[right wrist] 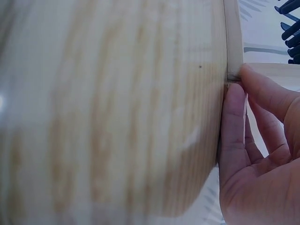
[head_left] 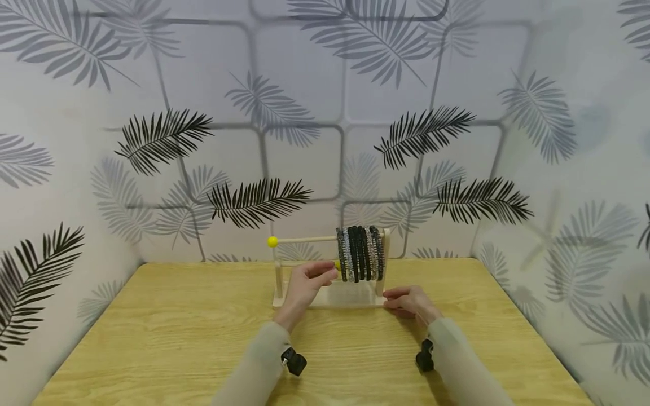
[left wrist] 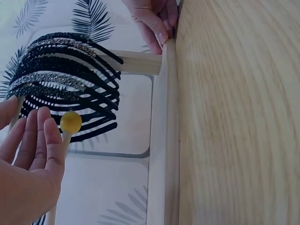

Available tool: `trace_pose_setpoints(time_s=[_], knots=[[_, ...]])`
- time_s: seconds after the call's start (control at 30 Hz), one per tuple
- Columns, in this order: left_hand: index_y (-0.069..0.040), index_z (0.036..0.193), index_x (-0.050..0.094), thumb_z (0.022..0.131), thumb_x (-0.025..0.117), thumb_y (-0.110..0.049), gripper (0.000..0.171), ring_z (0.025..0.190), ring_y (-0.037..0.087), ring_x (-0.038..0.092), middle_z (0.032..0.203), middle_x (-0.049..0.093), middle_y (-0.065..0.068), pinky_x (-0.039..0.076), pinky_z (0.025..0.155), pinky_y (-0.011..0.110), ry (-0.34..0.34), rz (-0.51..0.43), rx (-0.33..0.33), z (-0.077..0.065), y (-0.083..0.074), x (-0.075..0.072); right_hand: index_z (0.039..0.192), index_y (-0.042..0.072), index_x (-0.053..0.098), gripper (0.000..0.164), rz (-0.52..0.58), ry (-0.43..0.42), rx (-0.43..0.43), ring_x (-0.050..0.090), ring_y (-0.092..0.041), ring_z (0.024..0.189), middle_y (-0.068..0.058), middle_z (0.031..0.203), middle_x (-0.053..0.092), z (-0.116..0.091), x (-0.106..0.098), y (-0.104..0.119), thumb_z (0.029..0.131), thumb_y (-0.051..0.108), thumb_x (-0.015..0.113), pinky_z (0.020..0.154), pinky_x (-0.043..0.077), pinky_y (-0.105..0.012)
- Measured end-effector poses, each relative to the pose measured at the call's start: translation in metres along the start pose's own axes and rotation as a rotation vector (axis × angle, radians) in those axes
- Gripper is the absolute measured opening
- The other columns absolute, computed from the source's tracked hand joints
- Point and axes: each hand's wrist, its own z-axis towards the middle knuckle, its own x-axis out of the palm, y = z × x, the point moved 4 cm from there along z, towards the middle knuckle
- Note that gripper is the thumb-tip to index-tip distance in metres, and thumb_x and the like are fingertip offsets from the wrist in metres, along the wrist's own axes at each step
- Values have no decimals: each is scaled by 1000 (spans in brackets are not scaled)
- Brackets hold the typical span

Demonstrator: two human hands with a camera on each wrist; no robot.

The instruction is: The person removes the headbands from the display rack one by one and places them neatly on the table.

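A wooden headband rack [head_left: 330, 299] stands on the table, with two rods, each ending in a yellow ball [head_left: 272, 241]. Several black and silver glittery headbands [head_left: 359, 254] hang together at the right end of the upper rod. My left hand [head_left: 308, 285] is beside the leftmost headband, close to the lower rod's yellow ball [left wrist: 71, 122]. Its fingers [left wrist: 40, 140] look nearly straight; whether they touch a headband is hard to tell. With thumb and fingers, my right hand [head_left: 410, 300] pinches the right end of the rack's base, seen closely in the right wrist view [right wrist: 262, 136].
The wood-grain table [head_left: 345, 349] extends in front of and beside the rack. Behind and at both sides rise walls with a leaf pattern [head_left: 304, 163]. A small black camera [head_left: 293, 361] is strapped to each wrist.
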Motion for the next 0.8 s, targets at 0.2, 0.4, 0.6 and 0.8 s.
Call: trace_pose_setpoints(time_s=[0.2, 0.4, 0.6, 0.8], knots=[[-6, 123, 68, 90, 73, -18, 35, 104, 15, 65, 120, 69, 13, 51, 97, 37, -8, -2, -10, 3, 2, 12, 122, -4, 66, 37, 27, 0, 1, 70, -9, 83, -16, 112, 72, 0, 1, -1, 86, 0, 72, 76, 59, -28], [-4, 124, 67, 90, 72, -18, 38, 108, 22, 64, 122, 68, 15, 50, 99, 40, -34, -22, 15, 7, -3, 17, 123, -2, 66, 38, 7, -4, 5, 70, -10, 87, -18, 121, 68, 0, 1, 2, 86, 3, 72, 79, 59, -30], [-5, 121, 69, 89, 74, -19, 35, 100, 15, 66, 117, 70, 13, 53, 94, 34, -29, -26, 29, 8, -6, 20, 123, -2, 66, 37, 9, -2, 8, 70, -10, 87, -17, 121, 68, 0, 1, 2, 87, 3, 72, 79, 59, -31], [-6, 120, 69, 91, 71, -20, 32, 98, 13, 65, 116, 70, 11, 53, 92, 34, 12, -8, 27, 9, -3, 25, 123, -4, 66, 36, 20, -3, -1, 71, -11, 87, -18, 118, 69, 0, 1, 1, 88, 1, 70, 79, 59, -31]])
